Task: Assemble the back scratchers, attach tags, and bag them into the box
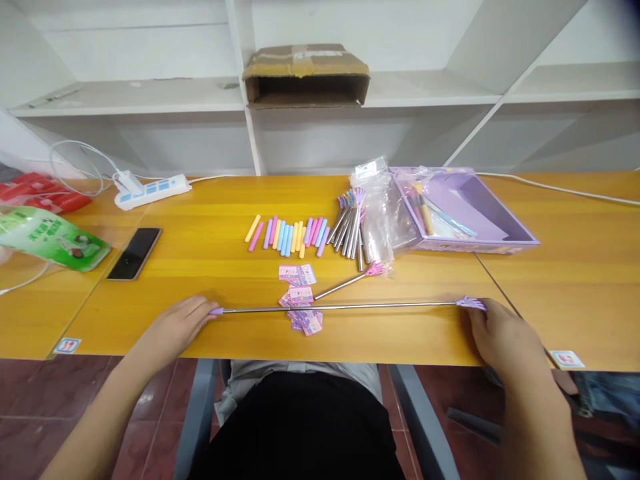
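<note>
A long, fully extended telescopic metal rod (340, 307) stretches across the front of the yellow table (210, 260). My left hand (175, 327) pinches its purple handle end. My right hand (500, 333) grips the other end, by the small purple claw head (470, 303). The rod passes over a scatter of small pink cards (301, 300). A shorter rod with a pink claw head (350, 281) lies just behind.
Behind are a row of pastel handle sleeves (287, 235), a bundle of collapsed rods (349, 227), clear plastic bags (377, 213) and a purple box (465, 210). A phone (134, 253), power strip (153, 190) and green packet (50, 237) lie left. A cardboard box (306, 77) sits on the shelf.
</note>
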{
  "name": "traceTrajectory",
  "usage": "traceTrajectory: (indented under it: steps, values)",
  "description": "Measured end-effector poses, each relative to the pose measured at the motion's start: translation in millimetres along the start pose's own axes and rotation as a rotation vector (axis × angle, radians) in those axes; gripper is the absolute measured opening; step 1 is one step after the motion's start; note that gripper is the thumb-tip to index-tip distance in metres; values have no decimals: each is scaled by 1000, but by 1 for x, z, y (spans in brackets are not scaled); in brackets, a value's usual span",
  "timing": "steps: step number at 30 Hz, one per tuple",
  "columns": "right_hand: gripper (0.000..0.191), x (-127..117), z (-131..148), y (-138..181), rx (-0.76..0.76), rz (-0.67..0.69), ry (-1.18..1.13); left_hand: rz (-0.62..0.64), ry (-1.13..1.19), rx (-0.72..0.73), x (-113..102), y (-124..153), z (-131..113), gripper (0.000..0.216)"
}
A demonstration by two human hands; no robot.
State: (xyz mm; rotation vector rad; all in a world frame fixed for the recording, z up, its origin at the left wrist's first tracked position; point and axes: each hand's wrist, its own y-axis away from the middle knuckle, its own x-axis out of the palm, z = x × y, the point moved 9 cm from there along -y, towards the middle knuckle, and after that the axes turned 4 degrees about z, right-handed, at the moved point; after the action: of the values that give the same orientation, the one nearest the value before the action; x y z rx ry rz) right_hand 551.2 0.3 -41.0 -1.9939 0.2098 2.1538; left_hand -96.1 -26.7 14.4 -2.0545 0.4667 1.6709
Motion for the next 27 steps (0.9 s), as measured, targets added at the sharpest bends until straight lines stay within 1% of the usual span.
traceTrajectory:
  steps: [4,7,9,11,14,16,17,19,22,24,27]
  values:
    - [31,3,-1,3,-59,-6,22,-66,-38,85,-9,2,-3,34]
    - [28,6,12,7,-132,-37,21,-90,-80,174,-18,3,-19,26]
    - [25,5,36,12,-228,-67,-2,-104,-96,222,-22,1,-37,22]
    - [24,-1,72,22,-359,-126,-26,-112,-98,253,-19,-5,-56,21]
    - [24,-15,139,47,-589,-233,-72,-126,-72,292,-4,-20,-87,20]
    - [21,-20,181,64,-732,-259,-111,-126,-48,308,11,-30,-105,20]
    - [22,-22,197,70,-774,-270,-112,-131,-42,302,17,-34,-111,21]
    - [24,-28,216,76,-765,-335,-86,-167,-53,267,25,-41,-119,22]
    - [24,-33,228,81,-750,-380,-38,-172,-60,228,31,-47,-127,19]
    - [22,-32,237,89,-796,-360,-45,-145,-49,247,34,-49,-134,21]
    - [20,-22,257,107,-906,-287,-120,-92,-19,282,40,-53,-146,20]
